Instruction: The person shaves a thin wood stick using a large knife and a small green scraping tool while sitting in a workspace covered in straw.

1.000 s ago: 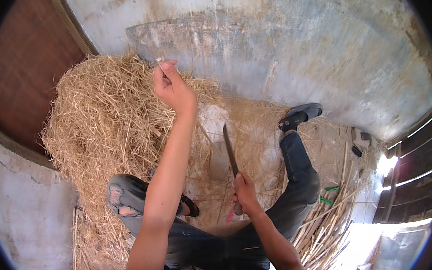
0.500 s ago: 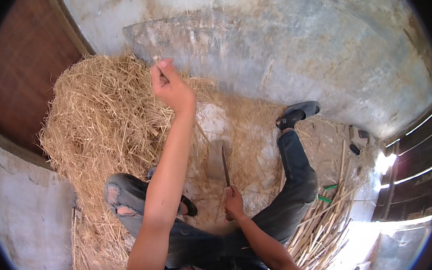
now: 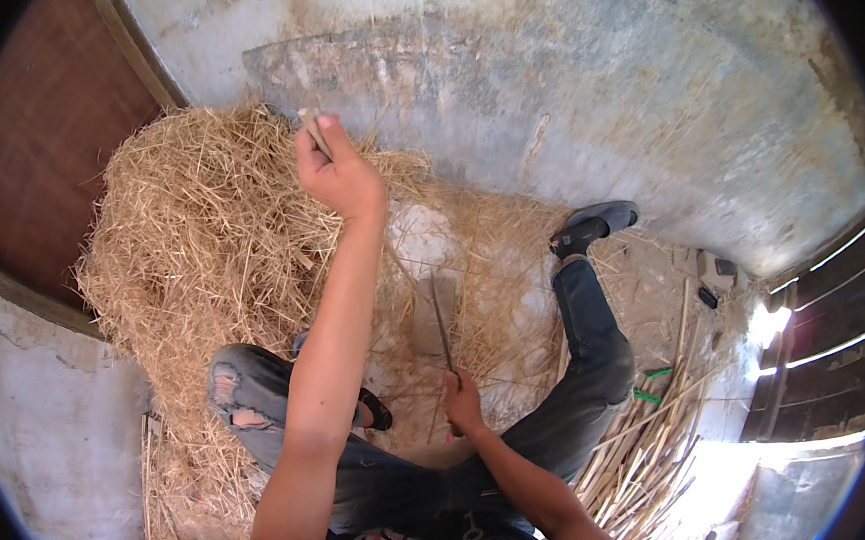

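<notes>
My left hand is raised in front of the straw pile, closed round a thin pale stick. One end of this stick pokes out past my thumb. Behind my forearm a thin pale length slants down toward the floor and may be the same stick. Lower down, between my legs, my right hand grips a knife by its handle. Its long, narrow, dark blade points up and away from me, and its tip is near the slanting length. Whether the two touch I cannot tell.
Beneath the knife lies a flat grey-brown block on the straw-strewn floor. Long split sticks are heaped at my right, beside green strips. A concrete wall curves ahead. My sandalled foot rests near it.
My left hand has shifted slightly left and down, and more of the stick's end shows. The knife blade has turned a little, its tip swinging left.
</notes>
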Motion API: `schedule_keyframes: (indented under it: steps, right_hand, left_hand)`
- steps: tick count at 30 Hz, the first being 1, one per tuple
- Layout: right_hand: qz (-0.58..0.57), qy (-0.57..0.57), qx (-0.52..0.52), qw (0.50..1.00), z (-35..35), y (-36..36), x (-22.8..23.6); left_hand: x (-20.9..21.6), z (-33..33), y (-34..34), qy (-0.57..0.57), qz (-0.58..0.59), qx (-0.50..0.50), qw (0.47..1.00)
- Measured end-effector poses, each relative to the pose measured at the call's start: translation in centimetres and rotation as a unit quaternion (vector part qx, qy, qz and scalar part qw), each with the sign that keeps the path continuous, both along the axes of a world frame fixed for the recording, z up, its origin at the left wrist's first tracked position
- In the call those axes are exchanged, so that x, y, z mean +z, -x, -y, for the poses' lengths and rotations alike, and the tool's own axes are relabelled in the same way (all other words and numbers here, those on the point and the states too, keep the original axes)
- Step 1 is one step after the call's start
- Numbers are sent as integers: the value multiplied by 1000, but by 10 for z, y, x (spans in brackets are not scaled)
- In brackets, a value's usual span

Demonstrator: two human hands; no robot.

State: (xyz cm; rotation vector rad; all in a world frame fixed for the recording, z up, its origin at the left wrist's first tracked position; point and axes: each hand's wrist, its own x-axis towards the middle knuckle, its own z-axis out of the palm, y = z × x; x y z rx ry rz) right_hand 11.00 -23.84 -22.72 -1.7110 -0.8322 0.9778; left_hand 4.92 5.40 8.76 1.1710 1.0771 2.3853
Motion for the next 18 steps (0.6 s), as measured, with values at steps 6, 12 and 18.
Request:
schedule_keyframes:
  steps: [6, 12, 18]
  right_hand:
    - [-110, -24, -32, 993, -34, -13, 34]
    - [76, -124, -15, 989, -23, 1, 61]
    - [-106, 68, 24, 992, -3, -13, -13]
  left_hand:
    - [-7, 3, 10, -9, 7, -58, 998]
    - [-9, 2, 1, -7, 5, -59, 998]
    - [1, 17, 7, -40, 65, -58, 995]
